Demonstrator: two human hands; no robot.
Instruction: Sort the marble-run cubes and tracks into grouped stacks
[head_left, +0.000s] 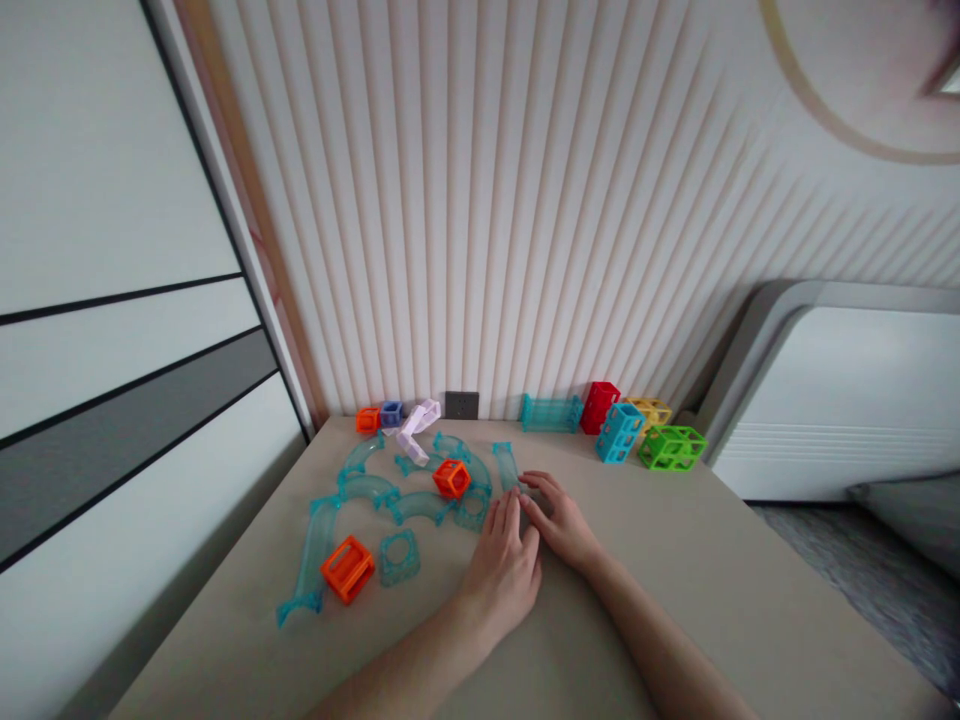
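Note:
A straight translucent teal track piece (505, 466) lies on the table in front of my hands, its near end hidden by my fingers. My left hand (507, 558) is closed at that near end, fingers pressed together and pointing forward. From the right, my right hand (556, 518) closes on the same end, its thumb close to the left fingertips. Just left of my hands is a square teal piece (472, 510) joined to curved teal tracks (421, 507). An orange cube frame (452, 479) sits among these curves.
Left of my hands lie a square teal ring (399, 557), an orange block frame (349, 569) and a long teal track (316, 550). A pale lilac piece (415, 432) stands behind. Back right, red (599, 408), blue (619, 433) and green (672, 448) block frames stand near the ribbed wall.

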